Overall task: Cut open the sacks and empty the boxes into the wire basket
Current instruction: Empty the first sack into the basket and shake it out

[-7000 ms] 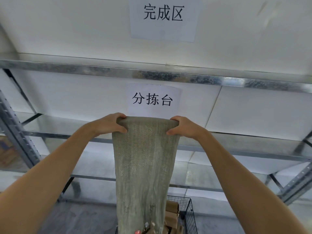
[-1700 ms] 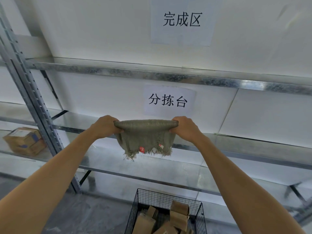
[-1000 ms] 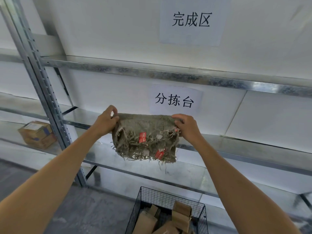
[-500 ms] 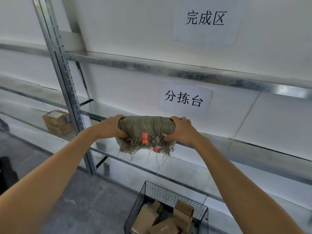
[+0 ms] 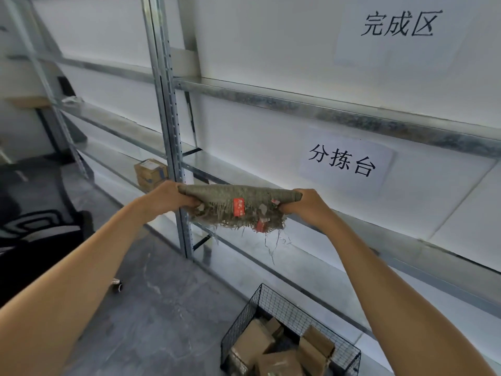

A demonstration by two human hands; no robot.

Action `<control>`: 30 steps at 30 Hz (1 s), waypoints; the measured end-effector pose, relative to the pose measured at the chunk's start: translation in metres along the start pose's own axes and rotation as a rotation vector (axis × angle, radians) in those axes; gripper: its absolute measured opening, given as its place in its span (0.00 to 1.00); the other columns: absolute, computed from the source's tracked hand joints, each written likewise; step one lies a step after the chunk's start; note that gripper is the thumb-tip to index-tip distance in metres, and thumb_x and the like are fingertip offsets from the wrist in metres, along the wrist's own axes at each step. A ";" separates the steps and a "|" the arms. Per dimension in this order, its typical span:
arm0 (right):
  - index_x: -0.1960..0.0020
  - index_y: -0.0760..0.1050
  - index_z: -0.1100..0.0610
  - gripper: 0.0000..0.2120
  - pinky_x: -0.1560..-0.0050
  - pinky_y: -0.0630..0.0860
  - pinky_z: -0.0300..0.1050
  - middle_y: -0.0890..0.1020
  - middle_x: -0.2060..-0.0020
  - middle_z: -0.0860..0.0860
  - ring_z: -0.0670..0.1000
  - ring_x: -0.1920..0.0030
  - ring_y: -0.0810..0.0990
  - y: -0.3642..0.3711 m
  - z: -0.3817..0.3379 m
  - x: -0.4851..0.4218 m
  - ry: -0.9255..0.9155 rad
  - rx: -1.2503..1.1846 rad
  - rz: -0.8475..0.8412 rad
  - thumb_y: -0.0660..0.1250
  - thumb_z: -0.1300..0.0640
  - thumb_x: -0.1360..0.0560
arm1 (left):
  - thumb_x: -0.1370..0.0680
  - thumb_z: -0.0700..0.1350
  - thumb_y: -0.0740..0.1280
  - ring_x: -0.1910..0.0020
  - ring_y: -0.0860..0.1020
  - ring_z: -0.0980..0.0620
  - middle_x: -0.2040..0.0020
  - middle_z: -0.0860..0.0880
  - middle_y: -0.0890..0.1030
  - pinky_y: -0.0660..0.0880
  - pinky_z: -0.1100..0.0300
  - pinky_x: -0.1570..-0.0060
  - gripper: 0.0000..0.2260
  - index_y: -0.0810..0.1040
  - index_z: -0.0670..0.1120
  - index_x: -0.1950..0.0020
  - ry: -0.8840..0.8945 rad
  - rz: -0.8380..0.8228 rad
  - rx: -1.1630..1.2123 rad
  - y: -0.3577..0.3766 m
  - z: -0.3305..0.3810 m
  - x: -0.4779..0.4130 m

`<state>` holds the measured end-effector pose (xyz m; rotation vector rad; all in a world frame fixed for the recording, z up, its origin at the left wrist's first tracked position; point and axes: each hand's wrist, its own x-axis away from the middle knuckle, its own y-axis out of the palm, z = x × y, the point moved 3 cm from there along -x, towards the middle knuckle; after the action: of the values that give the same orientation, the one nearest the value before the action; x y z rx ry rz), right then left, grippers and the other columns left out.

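Your left hand [image 5: 165,198] and right hand [image 5: 303,203] gripped the rolled sack [image 5: 238,206] by its ends, high above the wire basket [image 5: 287,310] holding boxes [image 5: 252,343].

wire basket [image 5: 291,310] cropped below, red label [image 5: 239,207] illegible

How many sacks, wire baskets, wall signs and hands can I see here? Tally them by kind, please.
Sack: 1
Wire basket: 1
Wall signs: 2
Hands: 2, left hand and right hand, both holding the Sack
Total: 6
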<state>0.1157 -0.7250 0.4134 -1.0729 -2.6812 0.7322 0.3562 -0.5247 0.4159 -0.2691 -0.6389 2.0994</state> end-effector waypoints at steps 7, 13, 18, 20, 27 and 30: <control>0.39 0.70 0.55 0.15 0.63 0.74 0.40 0.77 0.50 0.51 0.47 0.59 0.77 0.062 -0.030 -0.015 0.040 -0.066 -0.006 0.67 0.55 0.24 | 0.23 0.39 0.67 0.61 0.80 0.47 0.55 0.43 0.81 0.80 0.62 0.66 0.09 0.76 0.43 0.43 -0.152 0.214 0.248 -0.057 -0.047 0.015; 0.27 0.60 0.47 0.23 0.70 0.72 0.38 0.73 0.36 0.53 0.47 0.58 0.78 0.132 -0.063 -0.045 0.016 0.018 -0.024 0.59 0.54 0.20 | 0.21 0.35 0.61 0.63 0.78 0.48 0.48 0.42 0.77 0.79 0.61 0.74 0.14 0.69 0.52 0.41 -0.125 0.343 0.238 -0.120 -0.078 0.021; 0.28 0.63 0.49 0.20 0.59 0.80 0.48 0.69 0.42 0.48 0.47 0.59 0.76 0.191 -0.095 -0.063 0.005 -0.003 -0.062 0.55 0.58 0.18 | 0.20 0.34 0.58 0.60 0.80 0.49 0.50 0.45 0.79 0.80 0.61 0.70 0.15 0.70 0.52 0.39 -0.151 0.225 0.243 -0.175 -0.109 0.018; 0.28 0.64 0.49 0.20 0.57 0.82 0.50 0.71 0.42 0.48 0.46 0.56 0.77 0.216 -0.107 -0.073 0.021 -0.036 -0.091 0.56 0.59 0.19 | 0.20 0.33 0.57 0.59 0.81 0.49 0.49 0.45 0.79 0.79 0.63 0.71 0.16 0.70 0.51 0.38 -0.147 0.190 0.240 -0.197 -0.127 0.015; 0.41 0.73 0.46 0.17 0.59 0.82 0.47 0.76 0.45 0.51 0.48 0.55 0.81 0.288 -0.131 -0.103 0.071 -0.189 -0.124 0.61 0.65 0.22 | 0.21 0.30 0.58 0.59 0.80 0.50 0.47 0.43 0.78 0.81 0.60 0.69 0.15 0.71 0.49 0.43 -0.146 0.222 0.249 -0.259 -0.185 0.001; 0.49 0.74 0.47 0.13 0.59 0.82 0.48 0.78 0.45 0.54 0.53 0.53 0.82 0.307 -0.140 -0.120 0.073 -0.187 -0.116 0.62 0.65 0.23 | 0.22 0.30 0.57 0.60 0.79 0.50 0.49 0.45 0.78 0.81 0.58 0.66 0.15 0.71 0.51 0.51 -0.139 0.232 0.240 -0.278 -0.197 -0.004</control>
<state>0.4336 -0.5621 0.3856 -0.9523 -2.7637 0.4215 0.6369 -0.3318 0.3989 -0.0643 -0.4459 2.4091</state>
